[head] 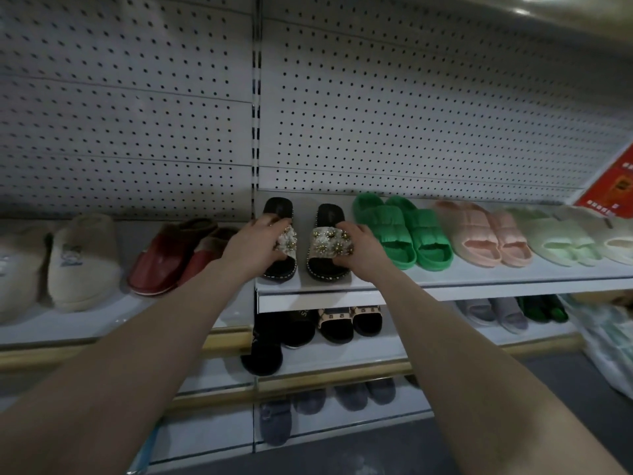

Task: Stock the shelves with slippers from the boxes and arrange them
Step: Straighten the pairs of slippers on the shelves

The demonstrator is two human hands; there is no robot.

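Two black slippers with beaded, jewelled straps stand side by side on the white shelf (479,279). My left hand (255,245) grips the left slipper (279,209) by its strap from the left side. My right hand (356,246) grips the right slipper (329,241) by its strap from the right side. Both soles rest on the shelf, toes toward me. A narrow gap separates the two slippers.
Right of the pair stand green slippers (404,234), pink slippers (479,234) and pale green ones (561,241). Red slippers (164,258) and cream slippers (82,262) sit on the left shelf. Lower shelves hold black and grey slippers. A plastic bag (609,344) lies at right.
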